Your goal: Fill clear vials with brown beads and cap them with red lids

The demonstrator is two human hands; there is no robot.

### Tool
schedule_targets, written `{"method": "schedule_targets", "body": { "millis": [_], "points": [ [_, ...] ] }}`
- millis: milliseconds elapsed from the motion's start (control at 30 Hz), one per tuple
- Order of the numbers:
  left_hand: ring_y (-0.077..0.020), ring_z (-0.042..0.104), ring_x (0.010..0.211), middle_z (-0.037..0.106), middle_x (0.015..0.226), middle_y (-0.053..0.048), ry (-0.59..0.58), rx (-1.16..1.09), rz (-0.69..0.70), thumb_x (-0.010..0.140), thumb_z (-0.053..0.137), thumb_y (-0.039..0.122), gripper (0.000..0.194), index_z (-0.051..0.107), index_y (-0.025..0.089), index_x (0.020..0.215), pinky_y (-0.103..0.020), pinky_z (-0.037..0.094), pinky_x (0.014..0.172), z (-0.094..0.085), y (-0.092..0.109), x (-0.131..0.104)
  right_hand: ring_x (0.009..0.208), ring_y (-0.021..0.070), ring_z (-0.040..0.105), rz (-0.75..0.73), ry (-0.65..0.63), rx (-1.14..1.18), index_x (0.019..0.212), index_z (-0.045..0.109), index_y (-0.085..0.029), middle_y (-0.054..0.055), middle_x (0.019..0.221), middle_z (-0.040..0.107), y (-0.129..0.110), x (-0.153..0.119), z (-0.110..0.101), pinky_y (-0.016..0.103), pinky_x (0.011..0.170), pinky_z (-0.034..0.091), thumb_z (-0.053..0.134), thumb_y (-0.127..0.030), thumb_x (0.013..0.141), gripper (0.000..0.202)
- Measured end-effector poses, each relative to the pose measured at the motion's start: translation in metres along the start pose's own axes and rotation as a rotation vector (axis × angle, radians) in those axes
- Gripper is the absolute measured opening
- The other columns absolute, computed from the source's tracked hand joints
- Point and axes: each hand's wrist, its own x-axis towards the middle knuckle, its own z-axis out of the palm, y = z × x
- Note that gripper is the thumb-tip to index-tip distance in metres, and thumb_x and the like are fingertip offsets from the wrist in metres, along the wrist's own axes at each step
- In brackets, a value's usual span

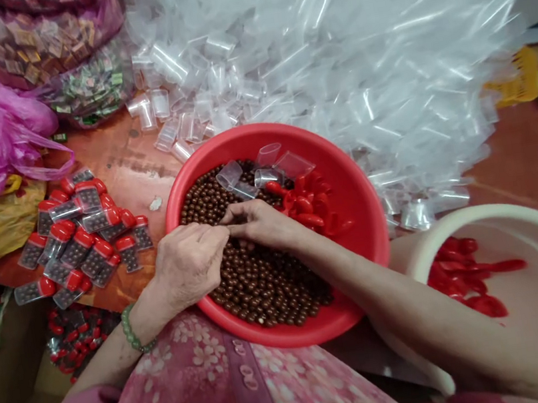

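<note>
My left hand [191,261] is closed, its knuckles up, over the left side of a red basin [369,260]. My right hand [265,225] pinches with thumb and finger right against it. Whatever is between the fingers is hidden. Beneath both hands lie many brown, glossy chocolate balls [272,288]. Several clear plastic cups [231,175] rest on the balls beyond my right hand. Red plastic caps [307,206] are heaped at the basin's right side. To the left, filled clear containers with red caps [80,240] lie in a pile on the table.
A huge heap of clear cups [195,115] and plastic covers the back. At right stands a cream bucket [529,216] with red spoon-like pieces [466,273]. Bags of small packets [31,52] and a pink bag [5,130] sit back left. A cardboard box [23,380] stands below left.
</note>
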Motion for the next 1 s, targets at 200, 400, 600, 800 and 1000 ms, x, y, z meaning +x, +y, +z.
{"method": "schedule_targets", "body": {
  "millis": [200, 400, 600, 800, 1000],
  "points": [
    [-0.0216, 0.067, 0.102, 0.071, 0.111, -0.012, -0.135, -0.162, 0.034, 0.08, 0.045, 0.003, 0.037, 0.06, 0.009, 0.114, -0.038, 0.055, 0.092, -0.018, -0.003, 0.002, 0.031, 0.0034, 0.034, 0.151, -0.111, 0.237, 0.054, 0.053, -0.018, -0.008, 0.038, 0.043, -0.003, -0.001, 0.001, 0.016, 0.029, 0.024, 0.066, -0.022, 0.052, 0.013],
    [-0.0324, 0.052, 0.13, 0.058, 0.135, -0.022, -0.362, -0.102, 0.087, 0.079, 0.066, 0.021, 0.057, 0.05, 0.004, 0.131, -0.05, 0.046, 0.108, -0.031, -0.002, 0.004, 0.031, 0.0034, 0.035, 0.151, -0.158, 0.468, 0.056, 0.052, -0.018, -0.007, 0.042, 0.047, 0.0, -0.007, 0.004, 0.017, 0.029, 0.024, 0.064, -0.023, 0.048, 0.015],
    [-0.0265, 0.067, 0.108, 0.07, 0.119, -0.013, -0.228, -0.022, 0.04, 0.084, 0.062, 0.014, 0.034, 0.064, 0.013, 0.117, -0.042, 0.056, 0.093, -0.012, 0.001, 0.005, 0.031, 0.0052, 0.036, 0.093, -0.144, 0.634, 0.057, 0.048, -0.02, -0.007, 0.041, 0.045, 0.004, -0.018, 0.011, 0.018, 0.028, 0.024, 0.06, -0.026, 0.053, 0.014],
    [-0.0185, 0.07, 0.101, 0.074, 0.11, -0.011, -0.089, -0.461, -0.1, 0.089, 0.06, 0.017, 0.022, 0.069, 0.012, 0.109, -0.03, 0.056, 0.091, -0.02, 0.003, 0.018, 0.034, 0.0038, 0.04, 0.002, -0.133, 0.649, 0.061, 0.052, -0.018, -0.006, 0.047, 0.052, -0.006, -0.023, 0.007, 0.016, 0.032, 0.028, 0.071, -0.03, 0.057, 0.023],
    [-0.0157, 0.069, 0.097, 0.074, 0.104, -0.01, -0.108, -0.584, -0.167, 0.088, 0.059, 0.013, 0.018, 0.069, 0.01, 0.102, -0.026, 0.054, 0.09, -0.027, 0.006, 0.027, 0.052, 0.0077, 0.053, -0.148, -0.073, 0.309, 0.082, 0.062, -0.016, -0.002, 0.059, 0.061, -0.014, -0.033, -0.009, 0.019, 0.05, 0.043, 0.073, -0.045, 0.072, 0.033]
  ]
}}
